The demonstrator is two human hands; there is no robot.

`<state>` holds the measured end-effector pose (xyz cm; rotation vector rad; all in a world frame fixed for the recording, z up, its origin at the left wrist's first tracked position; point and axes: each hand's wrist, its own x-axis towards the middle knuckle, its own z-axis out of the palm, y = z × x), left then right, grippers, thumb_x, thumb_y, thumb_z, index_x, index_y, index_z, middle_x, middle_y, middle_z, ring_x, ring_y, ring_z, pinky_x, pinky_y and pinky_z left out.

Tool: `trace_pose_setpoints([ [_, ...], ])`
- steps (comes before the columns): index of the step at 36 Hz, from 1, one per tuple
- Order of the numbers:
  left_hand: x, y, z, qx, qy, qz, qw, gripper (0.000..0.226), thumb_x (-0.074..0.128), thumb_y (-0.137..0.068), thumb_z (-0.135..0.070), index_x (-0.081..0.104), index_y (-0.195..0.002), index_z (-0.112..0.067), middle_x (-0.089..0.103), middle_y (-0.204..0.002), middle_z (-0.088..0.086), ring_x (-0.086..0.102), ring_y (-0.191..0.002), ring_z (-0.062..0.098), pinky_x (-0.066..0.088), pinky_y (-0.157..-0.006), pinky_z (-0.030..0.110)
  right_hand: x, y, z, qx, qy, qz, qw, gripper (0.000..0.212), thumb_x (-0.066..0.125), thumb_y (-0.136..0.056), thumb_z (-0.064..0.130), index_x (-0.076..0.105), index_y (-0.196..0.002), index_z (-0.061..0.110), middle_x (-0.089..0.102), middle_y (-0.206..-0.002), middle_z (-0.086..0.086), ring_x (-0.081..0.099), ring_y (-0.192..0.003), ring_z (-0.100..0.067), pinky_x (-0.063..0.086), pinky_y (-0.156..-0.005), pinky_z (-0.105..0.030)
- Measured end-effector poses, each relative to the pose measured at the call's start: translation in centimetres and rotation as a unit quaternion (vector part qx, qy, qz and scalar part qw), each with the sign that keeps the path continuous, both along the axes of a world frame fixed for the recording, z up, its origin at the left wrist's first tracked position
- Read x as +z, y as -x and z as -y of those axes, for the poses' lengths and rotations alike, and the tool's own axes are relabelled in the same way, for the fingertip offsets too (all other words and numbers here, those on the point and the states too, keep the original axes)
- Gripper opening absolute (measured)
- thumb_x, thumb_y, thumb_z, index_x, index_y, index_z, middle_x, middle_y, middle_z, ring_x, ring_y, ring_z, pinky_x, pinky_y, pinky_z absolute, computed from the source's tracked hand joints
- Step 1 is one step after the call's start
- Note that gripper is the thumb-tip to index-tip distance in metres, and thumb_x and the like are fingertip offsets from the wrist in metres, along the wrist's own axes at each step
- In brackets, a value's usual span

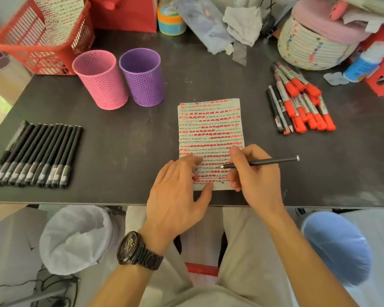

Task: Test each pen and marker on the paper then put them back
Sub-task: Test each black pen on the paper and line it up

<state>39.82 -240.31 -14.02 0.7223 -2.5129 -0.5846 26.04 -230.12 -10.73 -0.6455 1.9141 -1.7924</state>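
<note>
The paper lies in the middle of the table, nearly filled with rows of red dashes and black scribbles. Over its lower right part the right hand holds a black pen. Its fingers are curled round the front of the barrel and the tip points left; I cannot tell whether it touches the sheet. The left hand lies flat on the lower left corner, fingers straight and spread, pinning the sheet and holding nothing. This looks like the testing step for this one pen. The next move calls for a short stroke in the little free space near the bottom edge, then putting the pen away. A row of black pens lies at the left and a pile of red markers at the right. A pink cup and a purple cup stand side by side behind the paper.
</note>
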Motion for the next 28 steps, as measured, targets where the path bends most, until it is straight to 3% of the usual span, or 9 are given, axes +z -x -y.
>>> trace_pose_setpoints([
  [6, -0.4, 0.1, -0.2, -0.008, 0.005, -0.014, 1.000, 0.041, 0.061, -0.087, -0.038, 0.054, -0.119, -0.015, 0.057, -0.122, -0.011, 0.059, -0.109, 0.013, 0.028, -0.117, 0.029, -0.5, 0.0, -0.2, -0.036, -0.042, -0.071, 0.996, 0.035, 0.069, -0.093, 0.040, 0.056, -0.066, 0.023, 0.061, -0.050, 0.001, 0.058, -0.043, -0.011, 0.045, -0.047, -0.020],
  [13, -0.3, 0.2, -0.3, -0.001, -0.002, -0.014, 1.000, 0.039, 0.063, -0.085, -0.038, 0.054, -0.113, -0.013, 0.060, -0.124, -0.008, 0.060, -0.111, 0.016, 0.035, -0.116, 0.035, -1.2, -0.5, 0.0, -0.055, -0.069, -0.118, 0.989, 0.034, 0.073, -0.091, 0.020, 0.054, -0.063, 0.013, 0.059, -0.050, 0.000, 0.057, -0.045, -0.016, 0.050, -0.049, -0.026],
  [17, 0.2, 0.3, -0.3, 0.006, -0.012, -0.007, 1.000, 0.034, 0.063, -0.084, -0.038, 0.053, -0.106, -0.013, 0.061, -0.129, -0.007, 0.060, -0.115, 0.015, 0.034, -0.116, 0.032, -1.4, -0.6, -0.1, -0.039, -0.064, -0.144, 0.987, 0.032, 0.071, -0.091, 0.015, 0.055, -0.064, 0.010, 0.062, -0.052, 0.003, 0.061, -0.046, -0.010, 0.049, -0.053, -0.016],
  [21, 0.6, 0.3, -0.4, 0.017, -0.021, -0.003, 1.000, 0.045, 0.064, -0.083, -0.038, 0.058, -0.119, -0.012, 0.061, -0.115, -0.008, 0.060, -0.111, 0.012, 0.032, -0.116, 0.028, -1.5, -0.5, -0.2, -0.024, -0.069, -0.162, 0.984, 0.030, 0.071, -0.091, 0.013, 0.056, -0.065, 0.010, 0.063, -0.054, 0.002, 0.064, -0.049, -0.009, 0.052, -0.059, -0.015],
  [24, 0.7, 0.4, -0.4, 0.019, -0.022, 0.002, 1.000, 0.048, 0.063, -0.082, -0.039, 0.057, -0.122, -0.012, 0.061, -0.113, -0.008, 0.059, -0.106, 0.012, 0.039, -0.112, 0.033, -1.6, -0.4, -0.1, -0.021, -0.076, -0.171, 0.982, 0.030, 0.071, -0.091, 0.012, 0.056, -0.065, 0.008, 0.063, -0.054, 0.002, 0.063, -0.050, -0.008, 0.051, -0.059, -0.013],
  [28, 0.7, 0.3, -0.4, 0.019, -0.024, 0.005, 1.000, 0.050, 0.064, -0.082, -0.039, 0.057, -0.124, -0.013, 0.060, -0.111, -0.009, 0.059, -0.111, 0.012, 0.031, -0.117, 0.028, -1.6, -0.5, 0.0, -0.022, -0.076, -0.169, 0.982, 0.031, 0.071, -0.091, 0.011, 0.056, -0.064, 0.005, 0.062, -0.053, 0.001, 0.063, -0.048, -0.006, 0.050, -0.058, -0.012],
])
